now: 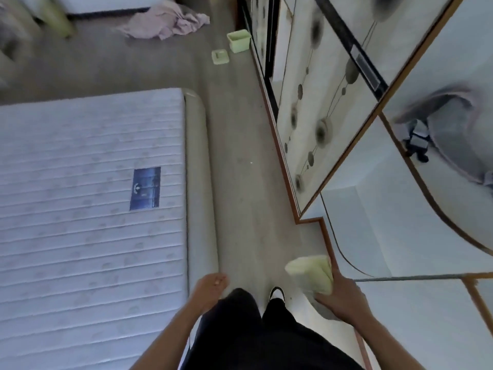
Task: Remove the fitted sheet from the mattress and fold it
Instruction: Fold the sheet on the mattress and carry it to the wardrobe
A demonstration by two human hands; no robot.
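One bare mattress [88,198] lies at left. The right hand [344,297] grips one folded pale-green sheet [310,273] near right; the left hand [210,285] hangs loose, holding nothing.

Mattress [88,209] bare, white quilted top with a blue label, lying flat on the bed at left. Sheet [310,275] pale green, folded into a compact bundle, at lower right beside the wardrobe, off the mattress.

We note soft, even daylight with a cool blue cast; motion blur smears 12 to 3 o'clock; wide-angle bending curves the edges; shadows faint.
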